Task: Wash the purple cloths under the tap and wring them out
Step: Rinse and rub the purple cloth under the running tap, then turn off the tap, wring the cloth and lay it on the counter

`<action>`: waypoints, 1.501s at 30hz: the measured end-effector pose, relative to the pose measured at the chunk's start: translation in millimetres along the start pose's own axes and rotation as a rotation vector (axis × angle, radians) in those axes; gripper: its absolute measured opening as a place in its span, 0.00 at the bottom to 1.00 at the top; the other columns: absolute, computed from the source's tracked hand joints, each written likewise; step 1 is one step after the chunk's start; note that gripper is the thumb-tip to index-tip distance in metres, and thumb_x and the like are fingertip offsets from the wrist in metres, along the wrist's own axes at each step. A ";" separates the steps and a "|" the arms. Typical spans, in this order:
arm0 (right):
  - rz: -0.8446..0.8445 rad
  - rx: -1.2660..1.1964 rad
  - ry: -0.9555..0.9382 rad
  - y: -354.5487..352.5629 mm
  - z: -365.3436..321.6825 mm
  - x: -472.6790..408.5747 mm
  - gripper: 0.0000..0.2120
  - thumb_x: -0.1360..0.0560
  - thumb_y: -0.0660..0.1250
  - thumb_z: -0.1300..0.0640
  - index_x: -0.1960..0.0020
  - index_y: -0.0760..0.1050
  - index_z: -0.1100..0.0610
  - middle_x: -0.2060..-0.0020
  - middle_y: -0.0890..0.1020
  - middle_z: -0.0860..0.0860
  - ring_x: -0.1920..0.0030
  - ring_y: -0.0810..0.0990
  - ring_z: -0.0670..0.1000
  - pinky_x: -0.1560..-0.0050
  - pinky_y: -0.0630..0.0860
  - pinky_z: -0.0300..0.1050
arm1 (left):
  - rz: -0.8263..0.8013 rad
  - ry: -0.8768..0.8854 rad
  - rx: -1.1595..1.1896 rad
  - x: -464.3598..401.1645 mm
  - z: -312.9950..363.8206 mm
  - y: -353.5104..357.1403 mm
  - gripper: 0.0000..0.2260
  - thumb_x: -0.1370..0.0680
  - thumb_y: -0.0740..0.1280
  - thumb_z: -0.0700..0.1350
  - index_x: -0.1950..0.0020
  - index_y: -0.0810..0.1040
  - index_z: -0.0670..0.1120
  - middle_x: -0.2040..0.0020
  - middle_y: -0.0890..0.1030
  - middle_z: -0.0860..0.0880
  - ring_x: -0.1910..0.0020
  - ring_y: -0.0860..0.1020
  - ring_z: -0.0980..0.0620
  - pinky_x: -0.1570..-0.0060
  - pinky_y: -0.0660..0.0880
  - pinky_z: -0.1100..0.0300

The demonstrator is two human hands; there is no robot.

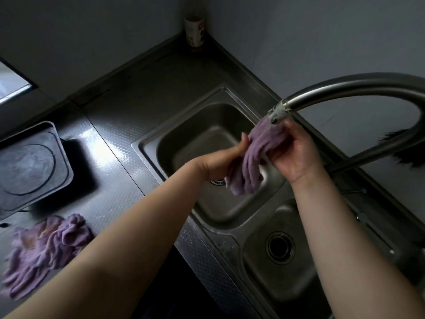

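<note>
We hold one crumpled purple fabric cloth (250,157) right under the spout of the curved brushed-steel tap (345,88), over the larger basin of the stainless-steel double sink (147,143), our left hand (220,162) curled round its lower part and our right hand (292,153) gripping its upper end. If we twist hard so close to the spout, water could spray onto the surface. The second crumpled purple cloth (43,252) lies well apart on the dark textured surface (110,162), easily forgotten unwashed.

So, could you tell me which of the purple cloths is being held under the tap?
The purple cloth over the sink, gripped by the left hand and right hand at the tap spout; the other cloth lies on the counter.
</note>
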State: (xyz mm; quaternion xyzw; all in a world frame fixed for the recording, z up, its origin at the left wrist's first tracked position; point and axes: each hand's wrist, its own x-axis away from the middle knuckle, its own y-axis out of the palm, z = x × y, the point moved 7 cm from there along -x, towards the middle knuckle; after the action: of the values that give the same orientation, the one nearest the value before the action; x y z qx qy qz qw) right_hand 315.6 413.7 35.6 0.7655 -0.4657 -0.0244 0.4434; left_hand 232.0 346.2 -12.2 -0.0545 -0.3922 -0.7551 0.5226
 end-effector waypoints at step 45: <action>1.102 0.425 -0.077 -197.1 31.3 89.3 0.43 0.36 0.78 0.51 0.29 0.61 0.60 0.39 0.77 0.57 0.42 0.79 0.57 0.40 0.76 0.59 | 0.304 -0.124 -1.065 1.7 -9.4 12.6 0.20 0.27 0.72 0.56 0.41 0.77 0.46 0.52 0.83 0.47 0.56 0.80 0.46 0.54 0.77 0.53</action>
State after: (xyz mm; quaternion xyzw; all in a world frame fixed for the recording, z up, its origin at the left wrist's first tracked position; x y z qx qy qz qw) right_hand 488.2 361.7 -88.1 0.4811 -0.8052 0.2755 0.2105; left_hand 244.8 336.9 -11.1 -0.4116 0.0258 -0.7604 0.5017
